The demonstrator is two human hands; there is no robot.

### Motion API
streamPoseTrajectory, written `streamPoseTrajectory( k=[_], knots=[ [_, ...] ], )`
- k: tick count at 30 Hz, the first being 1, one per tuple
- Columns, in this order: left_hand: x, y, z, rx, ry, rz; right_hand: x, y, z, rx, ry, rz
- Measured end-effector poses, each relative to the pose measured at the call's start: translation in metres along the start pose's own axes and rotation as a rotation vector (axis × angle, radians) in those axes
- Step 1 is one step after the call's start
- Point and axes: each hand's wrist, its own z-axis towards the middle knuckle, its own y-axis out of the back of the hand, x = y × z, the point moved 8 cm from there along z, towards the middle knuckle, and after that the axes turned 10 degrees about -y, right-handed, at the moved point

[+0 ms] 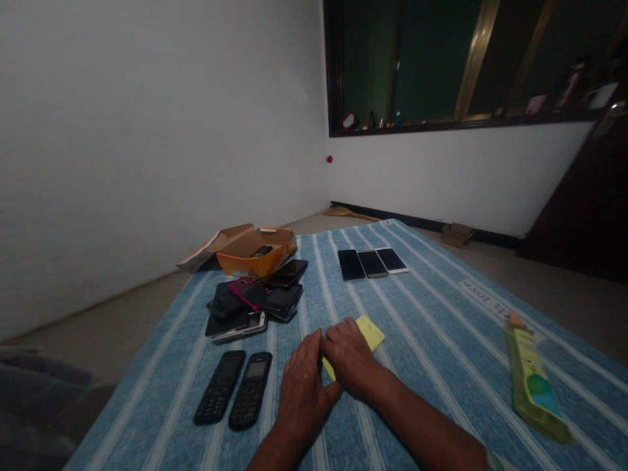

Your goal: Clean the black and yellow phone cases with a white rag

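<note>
Both hands meet low in the middle of the head view, over a flat yellow piece (371,332) that could be paper or thin cloth. My right hand (350,360) is closed on it with curled fingers. Beside it, my left hand (304,386) has its fingers pressed together against the yellow piece's left part, which is mostly hidden. To the left of my hands lie two black keypad phones, a left one (220,386) and a right one (251,390), side by side and face up.
A pile of phones (255,297) lies in front of an open orange box (260,261). Farther back are three smartphones (373,263) in a row. A yellow-green bottle (534,386) lies at the right on the striped blue cloth (432,320). A wall (147,131) stands on the left.
</note>
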Motion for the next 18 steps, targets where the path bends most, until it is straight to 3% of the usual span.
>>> streamPoseTrajectory(
  k=[4, 11, 18],
  knots=[
    [0.0, -0.001, 0.0, 0.02, 0.056, -0.004, -0.012, 0.0, 0.003, 0.032, -0.107, -0.067],
    [-0.003, 0.001, 0.002, 0.024, 0.021, -0.053, 0.006, -0.001, 0.003, 0.038, -0.033, -0.041],
    [0.0, -0.001, 0.0, 0.048, 0.045, -0.018, -0.013, 0.001, 0.005, 0.025, -0.158, -0.098]
  ],
)
